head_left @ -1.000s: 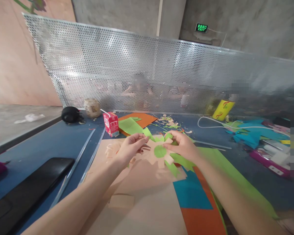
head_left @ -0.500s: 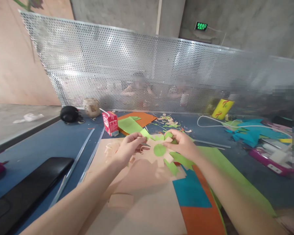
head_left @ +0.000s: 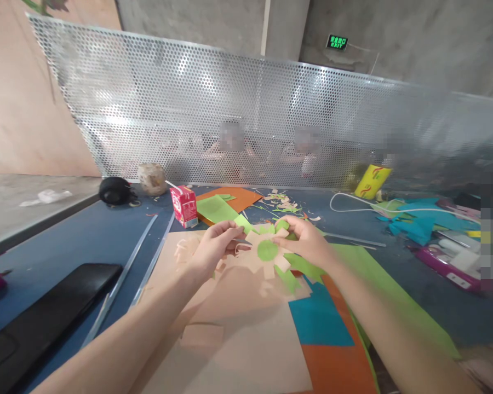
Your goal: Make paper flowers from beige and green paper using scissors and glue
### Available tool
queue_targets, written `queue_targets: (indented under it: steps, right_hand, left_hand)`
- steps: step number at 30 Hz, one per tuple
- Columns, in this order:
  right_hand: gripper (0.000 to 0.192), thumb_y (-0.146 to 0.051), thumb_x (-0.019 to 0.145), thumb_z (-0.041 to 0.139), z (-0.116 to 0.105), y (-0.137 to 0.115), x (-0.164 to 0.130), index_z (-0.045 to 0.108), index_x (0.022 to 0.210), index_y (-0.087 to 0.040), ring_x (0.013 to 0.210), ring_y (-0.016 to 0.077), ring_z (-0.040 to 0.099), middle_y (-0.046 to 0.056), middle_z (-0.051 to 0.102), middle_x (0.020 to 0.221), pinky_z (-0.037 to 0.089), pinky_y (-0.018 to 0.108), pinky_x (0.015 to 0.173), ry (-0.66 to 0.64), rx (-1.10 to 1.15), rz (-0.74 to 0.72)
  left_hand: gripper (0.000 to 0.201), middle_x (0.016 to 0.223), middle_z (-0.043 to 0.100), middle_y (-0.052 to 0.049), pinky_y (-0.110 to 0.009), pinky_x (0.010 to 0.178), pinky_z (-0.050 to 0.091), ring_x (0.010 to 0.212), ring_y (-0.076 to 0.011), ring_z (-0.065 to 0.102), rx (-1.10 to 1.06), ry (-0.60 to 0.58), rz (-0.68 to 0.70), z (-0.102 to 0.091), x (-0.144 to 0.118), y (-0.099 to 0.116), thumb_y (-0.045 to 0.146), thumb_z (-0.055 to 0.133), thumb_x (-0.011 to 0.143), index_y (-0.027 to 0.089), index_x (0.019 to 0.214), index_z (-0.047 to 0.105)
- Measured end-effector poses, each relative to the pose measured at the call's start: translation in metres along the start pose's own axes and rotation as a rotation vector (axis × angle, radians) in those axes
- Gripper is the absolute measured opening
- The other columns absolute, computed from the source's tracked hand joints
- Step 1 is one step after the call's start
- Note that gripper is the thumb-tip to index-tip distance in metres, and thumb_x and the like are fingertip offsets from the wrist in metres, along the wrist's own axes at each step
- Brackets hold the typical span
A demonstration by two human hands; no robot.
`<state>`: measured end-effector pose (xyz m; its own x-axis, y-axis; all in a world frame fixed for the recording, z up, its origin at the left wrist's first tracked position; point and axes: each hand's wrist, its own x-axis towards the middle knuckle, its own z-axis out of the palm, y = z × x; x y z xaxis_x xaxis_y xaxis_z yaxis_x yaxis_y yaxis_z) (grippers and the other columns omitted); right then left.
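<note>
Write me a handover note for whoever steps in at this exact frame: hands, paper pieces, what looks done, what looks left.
Left hand: pinches the left edge of the paper flower.
Right hand: grips its upper right petals.
Flower: beige petals, green disc in the middle, green petals behind, held just above the beige sheet.
Done: petals cut, disc in place.
Left: cannot tell how firmly the layers are joined.
Nearby: red carton, blue sheet.

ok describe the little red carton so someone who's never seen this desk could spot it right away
Start at the perforated metal screen across the back of the blue table. Just in front of it, left of the orange sheet and green sheet, stands the red carton. It is the only upright red box there, with a white straw sticking out of its top.
</note>
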<state>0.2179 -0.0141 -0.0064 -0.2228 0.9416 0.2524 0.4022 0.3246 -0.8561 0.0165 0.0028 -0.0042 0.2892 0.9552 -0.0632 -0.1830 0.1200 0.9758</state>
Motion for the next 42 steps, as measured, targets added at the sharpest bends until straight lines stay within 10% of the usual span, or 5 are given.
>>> queue_targets:
  steps: [42]
  right_hand:
    - [0.017, -0.029, 0.070, 0.058, 0.0007, -0.0033, -0.0024, 0.047, 0.081, -0.021, 0.060, 0.0108, 0.047, -0.003, 0.047, 0.067, 0.038, 0.022, 0.053, 0.012, -0.051, -0.018]
  left_hand:
    - [0.031, 0.053, 0.049, 0.006, -0.018, 0.047, 0.037, 0.054, -0.0097, 0.059, 0.080, -0.052, 0.092, 0.0012, 0.0007, -0.0035, 0.031, 0.069, 0.061, 0.017, 0.063, 0.042]
